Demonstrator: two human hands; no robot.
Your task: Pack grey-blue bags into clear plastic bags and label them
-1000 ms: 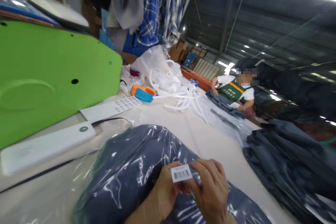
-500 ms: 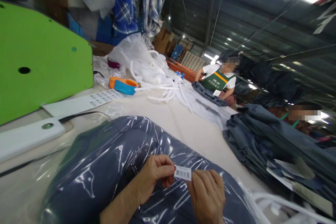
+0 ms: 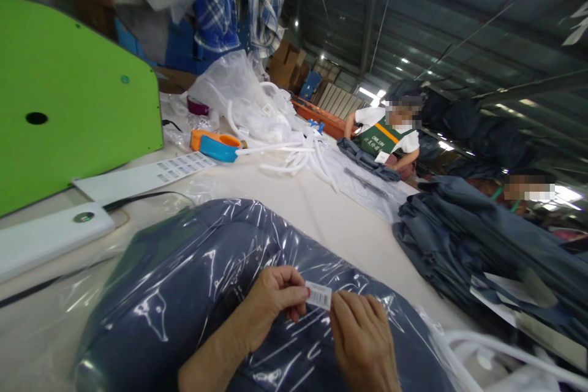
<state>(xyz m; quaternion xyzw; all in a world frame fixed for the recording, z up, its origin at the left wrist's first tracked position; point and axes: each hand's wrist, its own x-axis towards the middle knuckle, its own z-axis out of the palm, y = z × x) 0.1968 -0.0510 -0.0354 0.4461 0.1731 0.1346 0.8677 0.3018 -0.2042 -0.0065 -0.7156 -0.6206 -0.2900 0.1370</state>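
A small white printed label (image 3: 318, 295) is stretched between my two hands. My left hand (image 3: 274, 297) pinches its left end between thumb and forefinger. At the label's right end, the closed fingers of my right hand (image 3: 362, 334) grip it. Both hands are just above a dark grey garment in a shiny clear plastic bag (image 3: 184, 269), which fills the near part of the table. Fine print covers the label, too small to read.
A green machine panel (image 3: 87, 92) stands left, beside a sheet of barcode stickers (image 3: 147, 176). An orange-and-blue tape dispenser (image 3: 215, 146) lies near white plastic strips (image 3: 294, 156). Dark garments (image 3: 459, 239) are piled right. A co-worker (image 3: 381, 135) handles a dark garment across the table.
The label has turned slightly between my fingers, so the large barcode seen before no longer shows plainly. My hands have barely shifted; the camera view has moved a little.
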